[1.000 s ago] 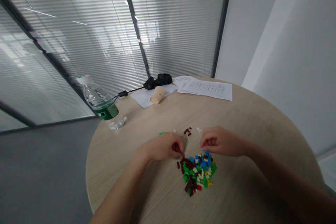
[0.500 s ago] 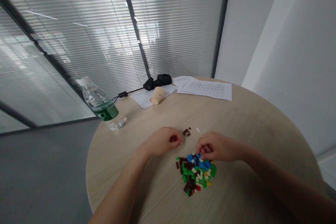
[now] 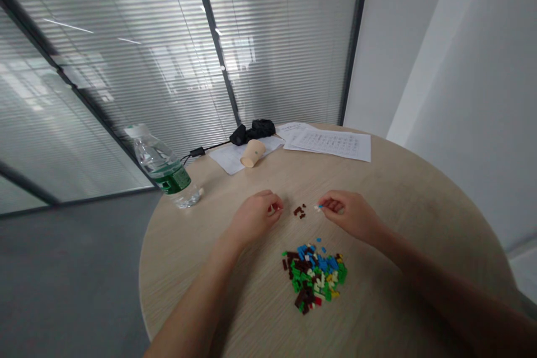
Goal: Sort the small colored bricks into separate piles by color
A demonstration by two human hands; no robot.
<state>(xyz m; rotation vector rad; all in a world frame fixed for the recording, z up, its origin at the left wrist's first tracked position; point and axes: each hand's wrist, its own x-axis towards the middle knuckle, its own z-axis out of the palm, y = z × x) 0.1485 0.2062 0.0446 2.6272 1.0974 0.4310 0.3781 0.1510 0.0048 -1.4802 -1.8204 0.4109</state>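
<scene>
My right hand (image 3: 350,213) pinches a small blue toy brick (image 3: 321,206) between thumb and fingertips, right beside the small white pieces (image 3: 316,209). Left of those lies a little group of dark brown bricks (image 3: 299,211). My left hand (image 3: 260,211) is just left of the brown group, its thumb and fingers closed in a pinch; whatever they hold, if anything, I cannot make out. Nearer to me is a mixed pile of bricks (image 3: 312,279) in green, brown, blue, cream, yellow and red. Two loose blue bricks (image 3: 321,245) rest at the pile's far edge.
The round wooden table (image 3: 403,190) bears a water bottle (image 3: 170,176) near its left edge. Toward the back lie a paper cup (image 3: 252,154) on its side, a black folded item (image 3: 255,131) with a cord, and printed sheets (image 3: 335,144). Beyond stands a glass wall with blinds.
My right hand has left the pile's far edge and moved away from me to the white pieces, carrying a blue brick. My left hand has shifted slightly left and away from me.
</scene>
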